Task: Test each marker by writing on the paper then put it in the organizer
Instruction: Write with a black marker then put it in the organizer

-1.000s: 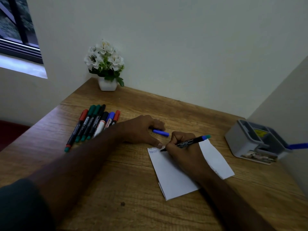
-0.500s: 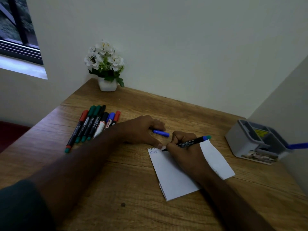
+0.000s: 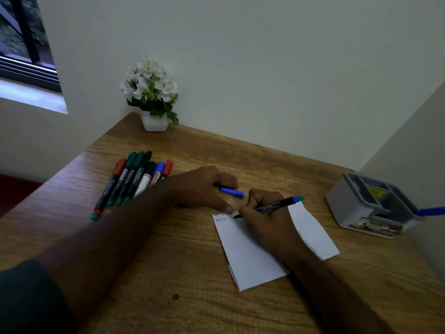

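My right hand [image 3: 269,218] grips a black marker with a blue end [image 3: 277,205], its tip touching the top of the white folded paper [image 3: 250,259] beside two short lines of writing. My left hand [image 3: 199,186] lies on the table, its thumb pressing the paper's top left corner and its fingers on a blue cap [image 3: 232,192]. A row of several capped markers [image 3: 134,179] lies to the left of that hand. The grey organizer [image 3: 356,208] stands at the right with a blue marker [image 3: 431,210] sticking out of it.
A white pot of white flowers [image 3: 154,97] stands at the back left corner of the wooden table [image 3: 168,273]. Walls close the table at the back and right. A window is at the upper left.
The marker tip has crept a little to the right along the second line of writing. My left hand and the cap have stayed put.
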`<state>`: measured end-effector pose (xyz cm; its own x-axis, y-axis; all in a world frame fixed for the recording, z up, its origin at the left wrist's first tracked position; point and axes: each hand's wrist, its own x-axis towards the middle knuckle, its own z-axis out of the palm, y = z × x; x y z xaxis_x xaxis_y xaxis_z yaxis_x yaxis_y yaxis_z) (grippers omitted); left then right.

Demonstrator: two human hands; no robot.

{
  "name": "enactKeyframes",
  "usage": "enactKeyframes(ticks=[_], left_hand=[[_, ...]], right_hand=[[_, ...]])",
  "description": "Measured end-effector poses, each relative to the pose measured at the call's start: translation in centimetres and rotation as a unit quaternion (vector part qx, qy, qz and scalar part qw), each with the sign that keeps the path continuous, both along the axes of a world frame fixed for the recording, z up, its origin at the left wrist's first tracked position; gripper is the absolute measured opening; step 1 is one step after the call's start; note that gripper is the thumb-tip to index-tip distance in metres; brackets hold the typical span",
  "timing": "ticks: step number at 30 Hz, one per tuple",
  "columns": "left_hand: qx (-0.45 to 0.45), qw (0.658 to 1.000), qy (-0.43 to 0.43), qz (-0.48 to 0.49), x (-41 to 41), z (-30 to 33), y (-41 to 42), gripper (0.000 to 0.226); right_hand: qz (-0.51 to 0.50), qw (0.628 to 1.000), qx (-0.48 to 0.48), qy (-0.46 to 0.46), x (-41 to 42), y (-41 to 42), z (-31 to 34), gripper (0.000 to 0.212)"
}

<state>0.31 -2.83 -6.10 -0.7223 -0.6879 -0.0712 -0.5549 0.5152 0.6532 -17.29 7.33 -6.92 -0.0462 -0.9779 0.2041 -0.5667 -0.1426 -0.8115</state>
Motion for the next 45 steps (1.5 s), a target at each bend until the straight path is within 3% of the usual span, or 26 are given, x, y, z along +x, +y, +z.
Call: enactKeyframes(ticks=[23, 28, 42, 45], left_hand=[[-0.004, 1.000, -0.002, -0.008, -0.04, -0.44, -0.52, 0.073], [-0.008, 1.000, -0.002, -0.011, -0.08, -0.44, -0.53, 0.072], [-0.010, 1.000, 0.001, -0.012, -0.06, -0.27, -0.33, 0.072], [-0.008, 1.000, 0.005, -0.012, -0.12, 0.02, -0.15, 0.071]], right_hand=[[-0.010, 1.000, 0.000, -0.007, 0.07, 0.11, 0.17, 0.025], [-0.024, 0.999, -0.019, -0.016, 0.02, 0.04, 0.20, 0.033], [-0.041, 0.998, -0.013, -0.049, -0.56, 0.20, 0.66, 0.023], [-0.034, 0.999, -0.014, 0.003, -0.64, 0.46, 0.52, 0.023]])
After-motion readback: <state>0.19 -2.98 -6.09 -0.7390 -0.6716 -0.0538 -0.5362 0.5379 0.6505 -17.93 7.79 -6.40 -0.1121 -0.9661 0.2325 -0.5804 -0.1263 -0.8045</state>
